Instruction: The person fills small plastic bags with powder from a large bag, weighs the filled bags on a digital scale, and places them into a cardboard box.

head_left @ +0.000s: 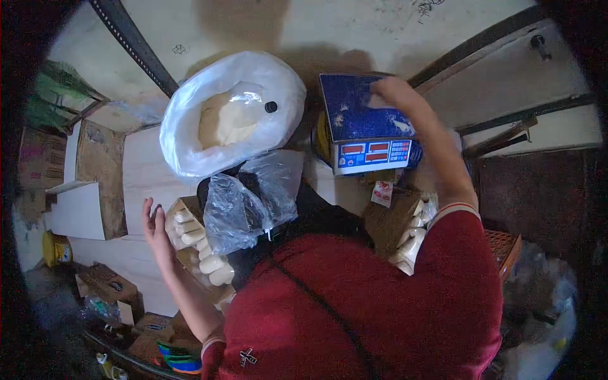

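Note:
My right hand [396,95] is over the blue platform [351,107] of a digital scale [373,156]. Its fingers are curled, with a pale patch below them; what they hold, if anything, I cannot make out. White powder marks the platform. My left hand [156,231] is raised at the left with its fingers apart and nothing in it. Beside it, a cardboard box [188,258] holds several filled pale packets [218,269]. Ahead stands a large white plastic sack [278,82], rolled open, with pale powder [231,123] inside. A small black object [271,107] shows at its inner edge.
Clear plastic bags [247,206] lie in front of my chest. More packets [410,248] sit in a box [386,218] at the right, near an orange crate [502,250]. A yellow tub [57,249] and cartons [107,285] stand at the left.

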`<state>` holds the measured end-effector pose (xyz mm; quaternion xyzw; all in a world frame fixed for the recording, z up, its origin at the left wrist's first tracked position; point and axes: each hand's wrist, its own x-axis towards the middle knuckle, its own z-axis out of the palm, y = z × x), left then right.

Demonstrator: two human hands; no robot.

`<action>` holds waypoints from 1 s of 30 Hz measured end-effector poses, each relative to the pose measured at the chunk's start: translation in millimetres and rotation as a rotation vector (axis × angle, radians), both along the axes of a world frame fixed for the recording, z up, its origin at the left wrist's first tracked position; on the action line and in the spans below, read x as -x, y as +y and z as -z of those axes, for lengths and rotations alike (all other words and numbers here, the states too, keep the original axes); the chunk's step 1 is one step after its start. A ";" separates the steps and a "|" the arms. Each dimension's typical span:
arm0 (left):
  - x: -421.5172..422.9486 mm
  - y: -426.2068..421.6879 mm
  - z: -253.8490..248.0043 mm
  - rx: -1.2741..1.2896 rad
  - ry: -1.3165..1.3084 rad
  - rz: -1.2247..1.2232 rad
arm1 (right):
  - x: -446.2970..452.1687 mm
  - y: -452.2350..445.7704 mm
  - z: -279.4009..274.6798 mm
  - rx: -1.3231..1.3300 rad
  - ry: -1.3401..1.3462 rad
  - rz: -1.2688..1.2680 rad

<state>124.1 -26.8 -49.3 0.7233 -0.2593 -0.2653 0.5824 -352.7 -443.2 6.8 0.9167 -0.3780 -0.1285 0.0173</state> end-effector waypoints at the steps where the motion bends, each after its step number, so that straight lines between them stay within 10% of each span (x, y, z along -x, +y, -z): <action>1: 6.5 -2.0 -3.7 -0.004 -0.001 0.006 | -8.2 4.1 8.7 -0.049 0.007 -0.029; 11: 37.4 -50.5 -33.9 0.098 -0.025 0.078 | -46.8 7.0 72.4 -0.077 -0.098 -0.115; 21: 78.3 -149.7 -64.3 0.353 0.019 0.361 | -232.9 77.2 -24.4 -0.373 -0.796 -0.207; 26: 72.5 -172.9 -47.0 0.316 -0.065 0.359 | -299.4 121.4 49.6 -0.452 -0.772 -0.130; 30: 57.0 -137.7 -22.3 0.087 -0.423 0.346 | -255.8 116.4 110.3 0.023 -0.709 -0.234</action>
